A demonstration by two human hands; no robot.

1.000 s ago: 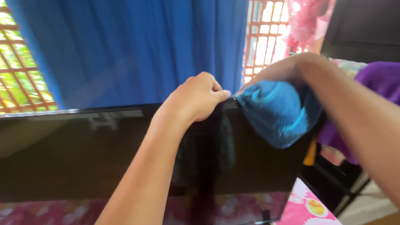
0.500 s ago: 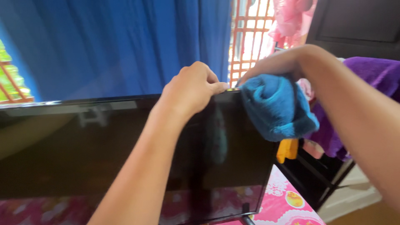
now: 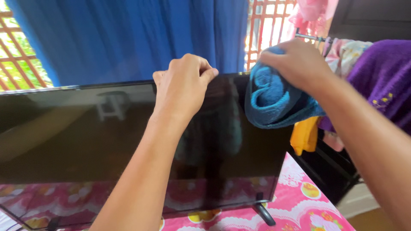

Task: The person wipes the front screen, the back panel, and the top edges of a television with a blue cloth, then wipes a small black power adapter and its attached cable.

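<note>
The left hand (image 3: 182, 87) curls its fingers over the wide black flat screen's (image 3: 85, 141) top edge; the right hand (image 3: 297, 62) clutches a bunched blue towel (image 3: 274, 100) at the corner. Hard pressing could likely tip the screen on its thin feet.

Television (image 3: 85, 137) on tablecloth (image 3: 299, 201), before curtain (image 3: 128, 38)

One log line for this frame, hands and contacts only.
left hand: grips television top edge | right hand: presses blue cloth on its upper right corner | stands on: pink floral tablecloth
</note>
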